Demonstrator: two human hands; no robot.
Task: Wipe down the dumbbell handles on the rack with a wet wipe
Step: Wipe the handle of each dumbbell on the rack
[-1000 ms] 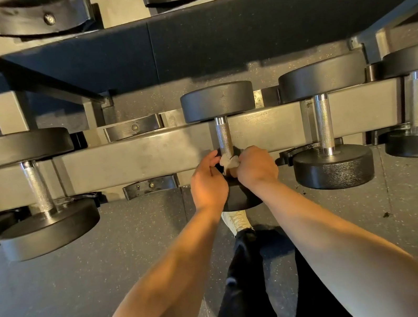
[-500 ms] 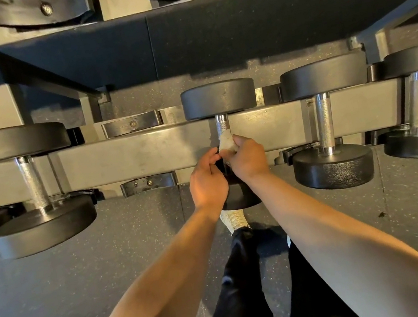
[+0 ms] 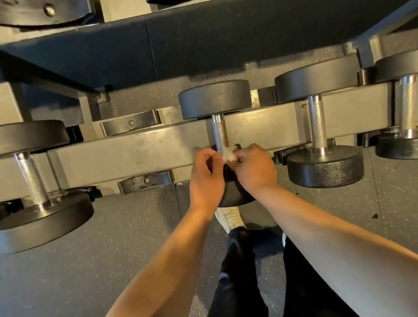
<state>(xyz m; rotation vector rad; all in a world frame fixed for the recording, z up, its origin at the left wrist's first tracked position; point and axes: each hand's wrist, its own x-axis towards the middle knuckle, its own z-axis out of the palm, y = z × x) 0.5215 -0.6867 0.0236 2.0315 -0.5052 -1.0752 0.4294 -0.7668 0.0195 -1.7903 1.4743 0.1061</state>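
Down slides the wet wipe [image 3: 227,155] from halfway up the knurled handle [image 3: 220,131] to its near end on the middle dumbbell [image 3: 215,99], and I see left hand [image 3: 205,178] and right hand [image 3: 255,168] both pinching it, fingers curled.

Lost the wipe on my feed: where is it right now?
Head view, centre: the wet wipe is pinched between the left hand and right hand, at the near end of the middle dumbbell handle.
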